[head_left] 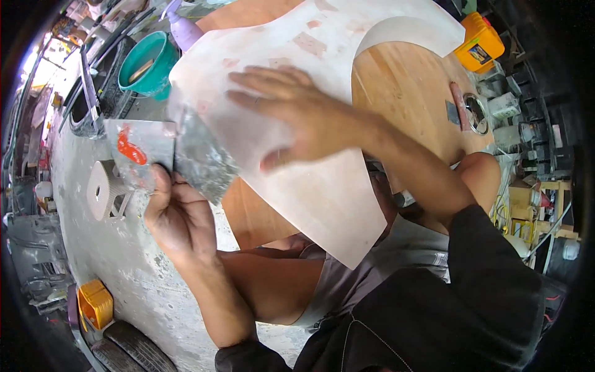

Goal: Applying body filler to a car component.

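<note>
Between the thumb and fingers of my left hand (pixel 180 211) is a thin grey plate (pixel 160 155) with a streak of red-orange paste (pixel 128 147). A second grey, smeared sheet (pixel 207 158) lies against it, behind my fingers; whether it is a separate piece I cannot tell. My right hand (pixel 291 108), slightly blurred, has its fingers spread over a large whitish panel (pixel 322 204) with a curved cutout and pinkish patches. The hand looks flat on the panel or just above it. Under the panel is a brown wooden board (pixel 387 87).
A teal bucket (pixel 162 57) and a lilac bottle (pixel 183 30) stand beyond the panel. Left are a light stool (pixel 102 189), a yellow container (pixel 95 304) and tyres (pixel 133 347). On the right are an orange-yellow container (pixel 480 43) and a round metal dish (pixel 476 115).
</note>
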The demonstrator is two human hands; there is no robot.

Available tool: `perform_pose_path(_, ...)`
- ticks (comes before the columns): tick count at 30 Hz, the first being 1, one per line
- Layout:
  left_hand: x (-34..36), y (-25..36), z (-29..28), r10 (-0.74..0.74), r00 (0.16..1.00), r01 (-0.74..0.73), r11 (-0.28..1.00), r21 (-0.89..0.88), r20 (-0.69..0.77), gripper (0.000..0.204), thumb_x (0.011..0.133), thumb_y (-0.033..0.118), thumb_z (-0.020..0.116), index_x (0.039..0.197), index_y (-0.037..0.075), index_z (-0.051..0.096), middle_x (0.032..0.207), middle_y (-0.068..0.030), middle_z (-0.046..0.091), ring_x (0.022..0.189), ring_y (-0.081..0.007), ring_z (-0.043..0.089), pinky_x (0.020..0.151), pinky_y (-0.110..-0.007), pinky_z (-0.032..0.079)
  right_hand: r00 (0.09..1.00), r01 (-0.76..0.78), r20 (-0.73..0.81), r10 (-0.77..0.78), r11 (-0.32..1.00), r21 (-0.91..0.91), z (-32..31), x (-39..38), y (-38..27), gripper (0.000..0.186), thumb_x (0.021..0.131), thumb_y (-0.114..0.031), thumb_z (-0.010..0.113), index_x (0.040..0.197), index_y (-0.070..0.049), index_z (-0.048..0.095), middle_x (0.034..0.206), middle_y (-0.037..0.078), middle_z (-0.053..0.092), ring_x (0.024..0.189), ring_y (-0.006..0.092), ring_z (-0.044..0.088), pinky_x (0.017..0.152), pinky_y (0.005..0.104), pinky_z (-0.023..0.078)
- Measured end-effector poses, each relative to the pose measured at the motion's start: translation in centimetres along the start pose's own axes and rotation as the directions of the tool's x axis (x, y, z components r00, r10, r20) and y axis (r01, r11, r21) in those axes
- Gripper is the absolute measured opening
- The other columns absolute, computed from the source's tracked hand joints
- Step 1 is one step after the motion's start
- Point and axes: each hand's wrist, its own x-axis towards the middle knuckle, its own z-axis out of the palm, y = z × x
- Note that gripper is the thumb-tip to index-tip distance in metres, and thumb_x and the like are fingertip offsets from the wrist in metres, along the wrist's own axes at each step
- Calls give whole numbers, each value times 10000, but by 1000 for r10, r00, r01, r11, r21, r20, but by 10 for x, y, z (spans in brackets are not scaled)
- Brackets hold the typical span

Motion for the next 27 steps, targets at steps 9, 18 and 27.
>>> perform_pose_path(9,-6,6,12,13,999,-12,1000,5,-45,221,992,30,510,1183,-68,562,1110,-164,671,1015,-235,650,991,-398,499,959,-23,245,141,902,-432,-4,-9,50,641,979,-513,477,1503,-154,388,1550,128,375,1473,291,267,1195,544,156)
perform_pose_path(18,-3,4,2,-24,999,24,1000,21,22,321,999,70,508,1287,-71,504,1294,-207,602,1179,-272,590,1065,-453,428,959,-124,196,202,929,-350,-41,-48,28,671,949,-506,544,1501,-155,398,1466,152,484,1413,323,371,1179,514,210)
perform_pose_path(27,-9,-43,31,-181,957,200,978,-61,228,334,1009,83,475,1302,-74,508,1351,-230,563,1284,-306,524,1133,-460,368,946,-202,47,320,472,858,-6,-34,-50,572,902,-330,724,1344,-19,535,1190,87,657,1094,179,629,1006,373,486)
